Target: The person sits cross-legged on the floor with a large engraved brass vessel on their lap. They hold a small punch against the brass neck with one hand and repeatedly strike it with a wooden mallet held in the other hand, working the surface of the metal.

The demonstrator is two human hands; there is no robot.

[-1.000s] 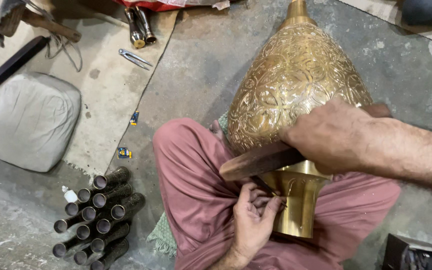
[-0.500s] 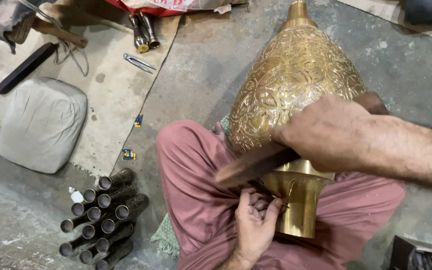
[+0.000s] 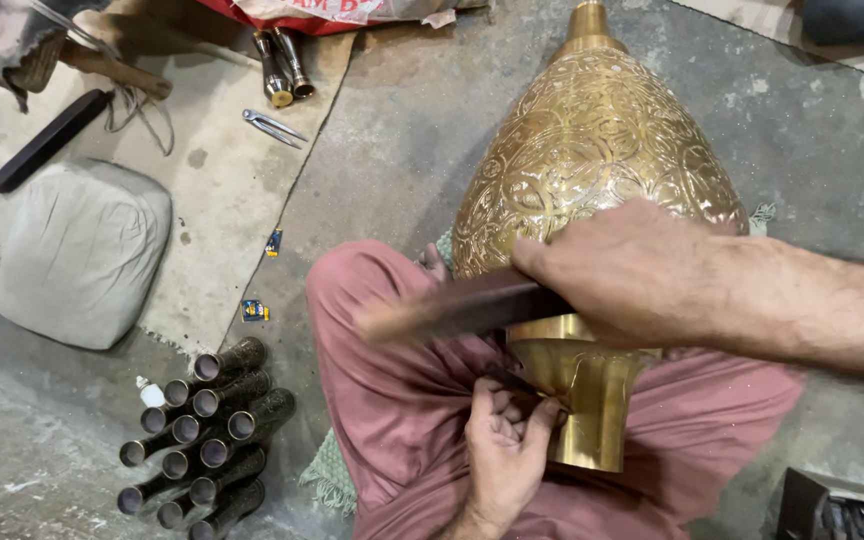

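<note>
Engraved brass vessel (image 3: 592, 170) lies across the lap, its plain base toward the person. Right hand (image 3: 632, 270) grips a wooden mallet (image 3: 452, 310) — blurred. Left hand (image 3: 502, 445) pinches a small tool against the base (image 3: 577, 400) — a mis-struck blow could hit fingers or dent brass.

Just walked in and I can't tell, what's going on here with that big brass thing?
A person sits on the floor with a large engraved brass vessel lying across their lap. The right hand grips a dark wooden stick, blurred with motion, over the vessel's plain neck. The left hand holds a small tool against that neck. A cluster of dark metal tubes lies on the floor beside the knee.
</note>
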